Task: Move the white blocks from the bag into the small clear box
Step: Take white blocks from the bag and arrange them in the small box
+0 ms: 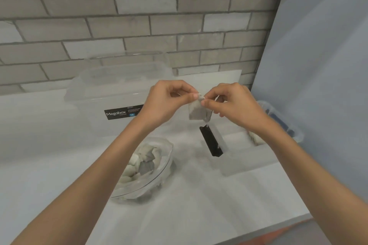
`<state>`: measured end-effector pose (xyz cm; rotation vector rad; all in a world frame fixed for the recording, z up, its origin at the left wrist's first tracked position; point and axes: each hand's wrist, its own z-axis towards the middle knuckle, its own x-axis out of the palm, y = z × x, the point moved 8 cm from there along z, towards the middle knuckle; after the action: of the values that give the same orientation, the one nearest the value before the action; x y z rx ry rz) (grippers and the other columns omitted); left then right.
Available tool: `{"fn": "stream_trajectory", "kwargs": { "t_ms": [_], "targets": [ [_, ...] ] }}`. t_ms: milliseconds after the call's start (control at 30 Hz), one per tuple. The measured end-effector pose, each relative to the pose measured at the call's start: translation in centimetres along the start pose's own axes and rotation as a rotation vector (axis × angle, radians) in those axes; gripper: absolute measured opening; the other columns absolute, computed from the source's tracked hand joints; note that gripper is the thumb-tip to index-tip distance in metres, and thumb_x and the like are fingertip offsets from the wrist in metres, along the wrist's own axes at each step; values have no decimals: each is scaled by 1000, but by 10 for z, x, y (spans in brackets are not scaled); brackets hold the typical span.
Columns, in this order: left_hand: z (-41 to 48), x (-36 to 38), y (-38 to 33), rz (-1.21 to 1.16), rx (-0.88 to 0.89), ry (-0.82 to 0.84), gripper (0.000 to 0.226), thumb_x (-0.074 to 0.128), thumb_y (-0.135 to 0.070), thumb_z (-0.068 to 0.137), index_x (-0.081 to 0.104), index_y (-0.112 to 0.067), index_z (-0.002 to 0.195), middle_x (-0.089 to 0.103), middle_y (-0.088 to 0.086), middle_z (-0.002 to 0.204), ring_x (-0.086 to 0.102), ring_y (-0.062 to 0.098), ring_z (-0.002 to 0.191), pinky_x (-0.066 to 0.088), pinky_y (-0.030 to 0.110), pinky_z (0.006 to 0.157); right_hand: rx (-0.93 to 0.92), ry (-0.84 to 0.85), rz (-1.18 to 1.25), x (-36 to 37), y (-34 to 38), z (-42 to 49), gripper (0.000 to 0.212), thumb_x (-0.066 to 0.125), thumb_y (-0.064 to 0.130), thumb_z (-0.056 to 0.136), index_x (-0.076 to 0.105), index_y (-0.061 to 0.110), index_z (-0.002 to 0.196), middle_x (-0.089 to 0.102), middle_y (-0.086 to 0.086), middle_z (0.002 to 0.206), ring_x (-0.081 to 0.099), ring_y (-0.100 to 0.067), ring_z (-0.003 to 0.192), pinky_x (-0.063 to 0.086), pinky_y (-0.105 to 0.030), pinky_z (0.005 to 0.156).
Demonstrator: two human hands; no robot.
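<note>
Left hand: the left hand (pixel 165 101) is raised over the table, thumb and forefinger pinching one side of the top edge of a small bag (pixel 199 112).
Right hand: the right hand (pixel 233 103) pinches the other side of that same edge, fingertips almost meeting the left's; the remaining fingers are curled.
Bag: hangs between and just under the two hands, clear of the table, with a pale filling (too blurred to count blocks).
Small clear box: the small clear box (pixel 235 157) sits on the table below the right hand and forearm, a black label (pixel 211 141) on its side almost straight beneath the bag.
White pieces: some white pieces (pixel 255 138) show at the box's far end, partly hidden by the right forearm.
Bowl: a clear bowl (pixel 169 157) lies below the left forearm, holding more pale packets (pixel 139 165).
Large box: a big clear box (pixel 99 93) marked Megabox stands beyond the left hand.
Tub: a clear tub (pixel 288 123) with dark contents stands just outside the right wrist.
Table: the white table (pixel 189 205) runs under both arms.
</note>
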<state>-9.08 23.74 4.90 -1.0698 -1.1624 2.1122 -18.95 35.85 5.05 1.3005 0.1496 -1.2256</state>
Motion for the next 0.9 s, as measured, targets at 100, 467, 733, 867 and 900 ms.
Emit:
{"fn": "stream_trajectory", "kwargs": {
  "t_ms": [100, 467, 733, 867, 900],
  "targets": [
    [19, 22, -10, 128, 37, -6, 1, 77, -28, 80, 77, -27, 81, 72, -15, 75, 60, 0, 66, 48, 16, 70, 19, 21, -19, -25, -24, -1, 7, 69, 27, 86, 73, 31, 83, 67, 12, 84, 63, -8, 65, 50, -22, 64],
    [70, 192, 8, 326, -45, 250, 6, 71, -18, 85, 74, -21, 80, 70, -5, 79, 65, 12, 80, 52, 25, 74, 155, -27, -373, -139, -128, -18, 10, 70, 18, 84, 72, 27, 83, 70, 8, 82, 57, -4, 65, 36, -14, 71],
    [77, 285, 57, 372, -194, 528, 5, 74, -5, 78, 77, -7, 82, 64, -2, 68, 63, 19, 73, 55, 31, 81, 219, 13, -354, -149, -174, -36, 14, 67, 12, 85, 74, 24, 85, 69, 5, 81, 56, 0, 66, 37, -4, 64],
    [78, 301, 74, 434, -238, 543, 7, 70, 0, 79, 76, -3, 83, 56, -7, 56, 58, 14, 59, 49, 24, 68, 225, 44, -323, -146, -182, -37, 15, 65, 8, 85, 74, 20, 86, 69, 3, 80, 56, 0, 67, 36, -2, 63],
    [78, 302, 78, 444, -249, 534, 8, 69, 0, 80, 75, -3, 82, 56, -7, 55, 59, 17, 60, 49, 24, 67, 221, 53, -315, -144, -182, -36, 15, 65, 8, 85, 74, 20, 86, 69, 3, 80, 56, -1, 67, 37, -2, 63]
  ]
}}
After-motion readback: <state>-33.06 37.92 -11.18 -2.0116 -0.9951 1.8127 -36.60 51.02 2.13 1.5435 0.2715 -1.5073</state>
